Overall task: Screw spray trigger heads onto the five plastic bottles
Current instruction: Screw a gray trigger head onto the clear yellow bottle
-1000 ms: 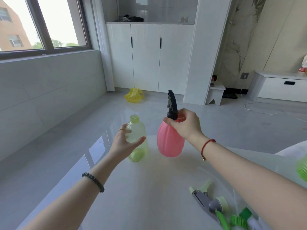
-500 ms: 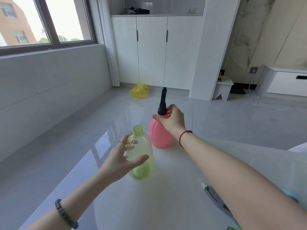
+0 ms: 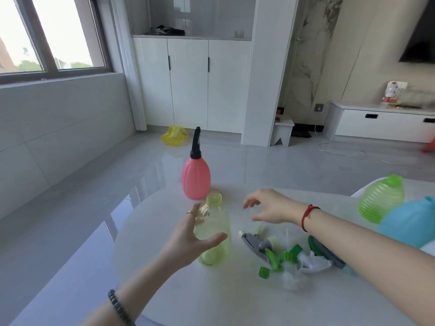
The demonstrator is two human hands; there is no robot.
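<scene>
Your left hand (image 3: 188, 241) wraps the pale green bottle (image 3: 214, 231) at frame centre, steadying it upright on the counter (image 3: 211, 297) with its neck bare for a head. Your right hand (image 3: 270, 205) hovers empty, fingers spread, above the loose spray heads (image 3: 292, 252) at lower right. The pink bottle (image 3: 195, 177), already capped, stands behind, out of the way.

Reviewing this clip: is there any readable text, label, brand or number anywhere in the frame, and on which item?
None can be read.
Pink bottle, clear green bottle, ribbed green bottle, blue bottle: no labels or print visible.
Loose spray heads: no markings visible.
Red and white package on the far white cabinet: has print, too small and blurred to read.
</scene>
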